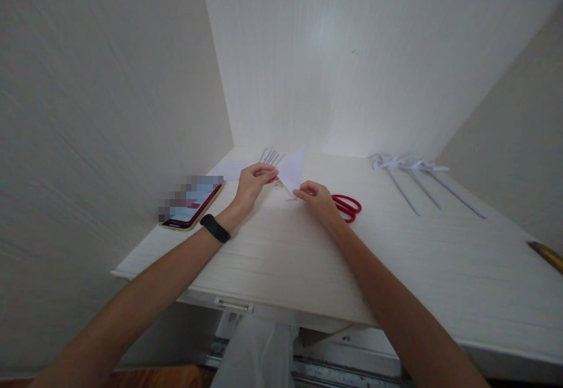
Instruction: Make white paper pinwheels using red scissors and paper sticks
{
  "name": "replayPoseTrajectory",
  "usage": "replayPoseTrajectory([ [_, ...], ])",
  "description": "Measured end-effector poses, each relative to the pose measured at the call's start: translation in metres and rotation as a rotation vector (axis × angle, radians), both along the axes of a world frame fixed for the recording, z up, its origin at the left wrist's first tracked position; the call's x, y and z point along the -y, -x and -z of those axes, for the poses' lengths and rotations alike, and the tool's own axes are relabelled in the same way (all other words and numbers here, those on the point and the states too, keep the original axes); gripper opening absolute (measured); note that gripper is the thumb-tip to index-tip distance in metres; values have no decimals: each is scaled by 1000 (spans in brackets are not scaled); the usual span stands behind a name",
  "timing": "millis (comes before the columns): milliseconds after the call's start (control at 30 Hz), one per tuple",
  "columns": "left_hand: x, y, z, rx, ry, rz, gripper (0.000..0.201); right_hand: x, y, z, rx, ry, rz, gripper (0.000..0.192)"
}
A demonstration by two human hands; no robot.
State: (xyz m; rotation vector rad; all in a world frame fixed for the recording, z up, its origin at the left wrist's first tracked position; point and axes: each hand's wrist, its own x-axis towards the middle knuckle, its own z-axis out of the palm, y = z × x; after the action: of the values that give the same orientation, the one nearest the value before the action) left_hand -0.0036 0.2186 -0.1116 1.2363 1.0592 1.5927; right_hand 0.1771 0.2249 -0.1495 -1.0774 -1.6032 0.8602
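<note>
Paper triangle (294, 169) pinched in both my hands, left hand (253, 181) and right hand (315, 196), near the desk's (440, 259) back edge, red scissors (347, 206) just beside.

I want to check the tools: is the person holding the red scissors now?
No, the red scissors lie on the desk beside the right hand.

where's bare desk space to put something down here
Bare patches: the wide front of the desk between the forearms, and the stretch between the red scissors and the paper flowers. Crowded: the back left, around the phone, folded paper and both hands.
</note>
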Motion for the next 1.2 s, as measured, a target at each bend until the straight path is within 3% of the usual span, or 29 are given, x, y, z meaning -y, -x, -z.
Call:
replayPoseTrajectory([
  [800, 1, 2, 3, 21, 40, 32, 29, -7, -4, 3, -25, 38, -18, 20],
  [1200, -2, 5, 1, 68, 18, 6, 20, -9, -4, 9, -74, 60, -89, 22],
])
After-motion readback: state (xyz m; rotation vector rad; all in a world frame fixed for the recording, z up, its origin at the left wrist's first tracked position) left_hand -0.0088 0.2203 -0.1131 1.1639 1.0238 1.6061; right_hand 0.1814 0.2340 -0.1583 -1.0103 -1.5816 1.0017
